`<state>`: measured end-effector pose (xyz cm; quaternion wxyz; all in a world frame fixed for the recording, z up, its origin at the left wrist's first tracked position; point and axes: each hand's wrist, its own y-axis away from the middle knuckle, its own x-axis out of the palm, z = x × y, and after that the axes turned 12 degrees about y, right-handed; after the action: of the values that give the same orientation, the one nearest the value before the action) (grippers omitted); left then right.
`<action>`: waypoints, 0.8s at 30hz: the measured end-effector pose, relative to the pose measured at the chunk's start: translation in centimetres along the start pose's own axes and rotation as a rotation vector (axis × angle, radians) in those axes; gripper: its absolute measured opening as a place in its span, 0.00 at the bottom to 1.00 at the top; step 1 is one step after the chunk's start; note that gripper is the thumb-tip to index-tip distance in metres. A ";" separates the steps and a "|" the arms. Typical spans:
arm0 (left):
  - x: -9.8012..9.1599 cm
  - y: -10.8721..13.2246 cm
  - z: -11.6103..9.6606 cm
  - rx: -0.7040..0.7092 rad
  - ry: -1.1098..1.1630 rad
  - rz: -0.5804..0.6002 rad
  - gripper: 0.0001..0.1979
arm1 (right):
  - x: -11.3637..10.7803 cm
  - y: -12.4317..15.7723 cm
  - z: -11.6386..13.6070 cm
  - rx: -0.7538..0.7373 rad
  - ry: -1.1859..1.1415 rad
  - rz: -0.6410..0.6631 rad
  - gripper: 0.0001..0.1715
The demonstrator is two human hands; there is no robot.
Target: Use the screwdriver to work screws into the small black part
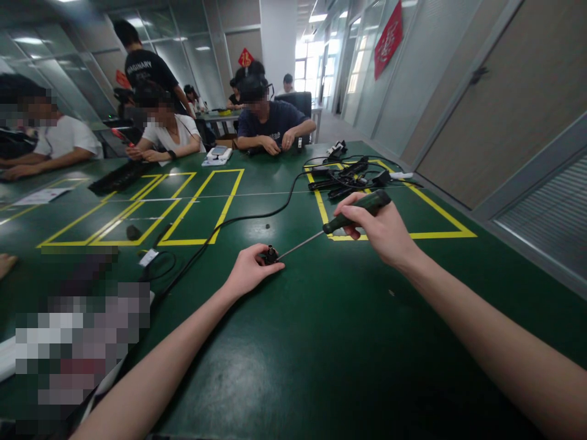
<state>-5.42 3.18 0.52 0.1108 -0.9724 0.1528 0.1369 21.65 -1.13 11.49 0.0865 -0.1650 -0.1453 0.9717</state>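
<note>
From my head view, I pinch a small black part (271, 254) between the thumb and fingers of my left hand (251, 267), low over the green table (321, 342) in front of me. My right hand (376, 227) wraps around the dark green handle of a screwdriver (373, 200), which slants down to the left so that its thin metal shaft ends at the black part, right by my left thumb. The part is too small for me to tell whether the tip sits in a screw. Beyond my right hand, a heap of black cables and parts (351, 181) lies mostly inside a yellow tape outline (440, 234). A black cable (257, 216) runs from there across the table, passing beyond my left hand towards the near left. Beside that cable, well to the left of my hand, lies a white tag (148, 257), with a small dark lump (133, 232) a little farther off. Across the table, a co-worker in a dark blue shirt (270, 122) sits with both hands low, near the far edge.
</note>
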 end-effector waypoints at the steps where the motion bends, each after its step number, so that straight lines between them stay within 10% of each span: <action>1: 0.0 0.0 0.0 0.005 -0.015 -0.004 0.17 | 0.0 0.0 0.1 -0.001 0.007 0.001 0.13; 24: 0.1 0.1 0.1 -0.022 -0.079 -0.018 0.19 | 0.0 -0.3 0.5 0.108 -0.007 -0.021 0.20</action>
<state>-5.40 3.08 0.41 0.1071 -0.9688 0.1382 0.1758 21.47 -1.00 11.98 0.1047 -0.1554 -0.0948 0.9777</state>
